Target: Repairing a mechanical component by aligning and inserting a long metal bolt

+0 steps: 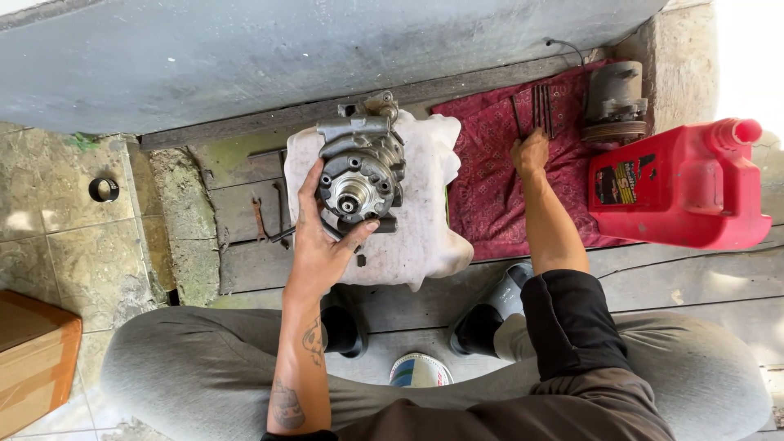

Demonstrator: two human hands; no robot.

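Metal part: a grey round compressor (359, 175) with a pulley face turned up; it stands on the white cloth (425, 229), near the middle of the wooden planks (653, 278).
Left hand: the left hand (322, 237) lies against the near-left side of the compressor, the fingers up along its left edge and the thumb under its front rim; it touches and steadies it, the grip is wide and not closed around it.
Right hand: the right hand (531, 153) is to the right of the compressor, well apart from it, resting on the red cloth (498, 188); its fingers touch the near ends of the long bolts (541, 110). I cannot tell if it pinches one or only presses on them.
Long bolts: several thin dark rods, lying side by side on the red cloth, beyond the right hand.
Red jug: a red plastic jug (678, 188) with a red cap, far right of the compressor, lying at the edge of the red cloth; what is inside cannot be seen.
Second metal part: a grey cylinder part (614, 102) behind the jug, right of the bolts.
Small tools: dark pliers (260, 219) on the planks, just left of the white cloth.
Ring: a black ring (104, 189) on the stone tiles, far left of the compressor.
Box: a brown cardboard box (33, 359), closed, near-left of the compressor.
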